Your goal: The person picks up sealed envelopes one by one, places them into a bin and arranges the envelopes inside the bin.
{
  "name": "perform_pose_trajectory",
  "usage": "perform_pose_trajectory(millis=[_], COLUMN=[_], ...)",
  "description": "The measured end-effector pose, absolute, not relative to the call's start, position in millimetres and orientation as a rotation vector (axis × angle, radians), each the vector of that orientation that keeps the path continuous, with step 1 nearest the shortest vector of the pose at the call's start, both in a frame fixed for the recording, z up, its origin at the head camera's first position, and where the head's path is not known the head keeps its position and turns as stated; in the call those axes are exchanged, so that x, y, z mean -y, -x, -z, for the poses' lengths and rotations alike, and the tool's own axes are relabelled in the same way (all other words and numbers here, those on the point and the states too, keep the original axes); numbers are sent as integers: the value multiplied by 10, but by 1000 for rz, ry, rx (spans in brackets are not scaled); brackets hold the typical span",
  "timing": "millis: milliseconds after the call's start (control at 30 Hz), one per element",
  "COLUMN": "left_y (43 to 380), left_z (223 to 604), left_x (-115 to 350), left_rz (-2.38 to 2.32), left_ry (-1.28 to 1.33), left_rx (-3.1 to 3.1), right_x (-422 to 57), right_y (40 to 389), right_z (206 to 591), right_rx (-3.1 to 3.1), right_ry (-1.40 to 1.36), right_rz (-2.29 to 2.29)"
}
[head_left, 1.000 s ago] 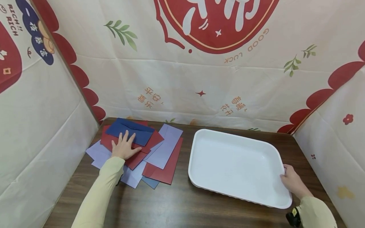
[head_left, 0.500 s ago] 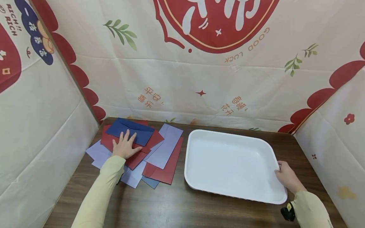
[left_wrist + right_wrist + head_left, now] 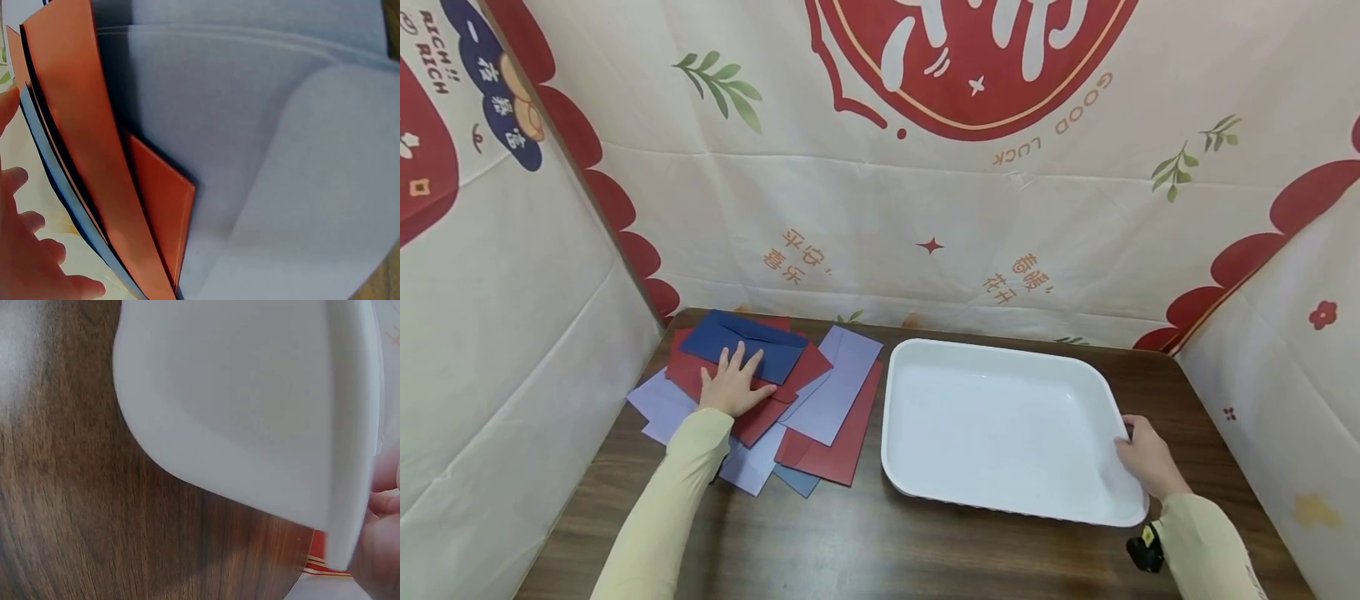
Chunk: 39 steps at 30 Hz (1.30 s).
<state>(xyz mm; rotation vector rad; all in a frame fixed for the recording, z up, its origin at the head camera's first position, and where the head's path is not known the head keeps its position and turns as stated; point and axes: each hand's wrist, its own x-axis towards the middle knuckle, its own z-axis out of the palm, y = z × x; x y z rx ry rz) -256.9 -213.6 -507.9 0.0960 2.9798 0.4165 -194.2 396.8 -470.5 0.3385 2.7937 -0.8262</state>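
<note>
Tray-handling, that's how I read the step: my right fingers [image 3: 1141,427] have the white tray [image 3: 1000,429] by its far-right end, and my left fingers [image 3: 738,357] cover the heap. On the right it's a pinch, thumb over the inner side of the rim, the others curled behind the outer wall. The tray stretches away leftward from that grip, nothing in it; whether it sits flat on the bench [image 3: 850,550], I can't tell.

Over on the left, the fingers are spread wide, fanned out, gripping nothing! The tips lie over the navy envelope [image 3: 730,333]; how hard they press, if at all, doesn't show. Just under my palm, the red envelope [image 3: 758,425]. Right of those fingers, a lavender envelope [image 3: 832,383] slants across another red one, and nearer me a blue corner [image 3: 796,481] peeks out.

The next move, I'd say, calls for a firm right pinch while the tray gets settled, clear of the heap beside it. Taking up that navy envelope would need the left fingers to close in and find an edge; sliding flat-handed could scatter the loose layers.
</note>
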Motion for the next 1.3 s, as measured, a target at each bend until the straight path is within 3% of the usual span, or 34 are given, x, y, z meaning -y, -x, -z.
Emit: perform_pose_trajectory(millis=[433, 733, 967, 1300], left_y=[2573, 2586, 2558, 2393], left_z=[5082, 5123, 5151, 5150], left_x=[2110, 2121, 2146, 2065], left_rz=[-457, -474, -448, -397], left_ry=[-94, -82, -71, -66], left_rx=[-2928, -2902, -2877, -2863], right_x=[-4022, -4320, -4191, -4297], right_y=[1764, 1867, 1828, 1907], right_z=[4657, 4974, 4788, 4961], right_rx=[-2941, -2948, -2900, -2907], right_ry=[-369, -462, -395, -438], right_rz=[773, 767, 814, 793])
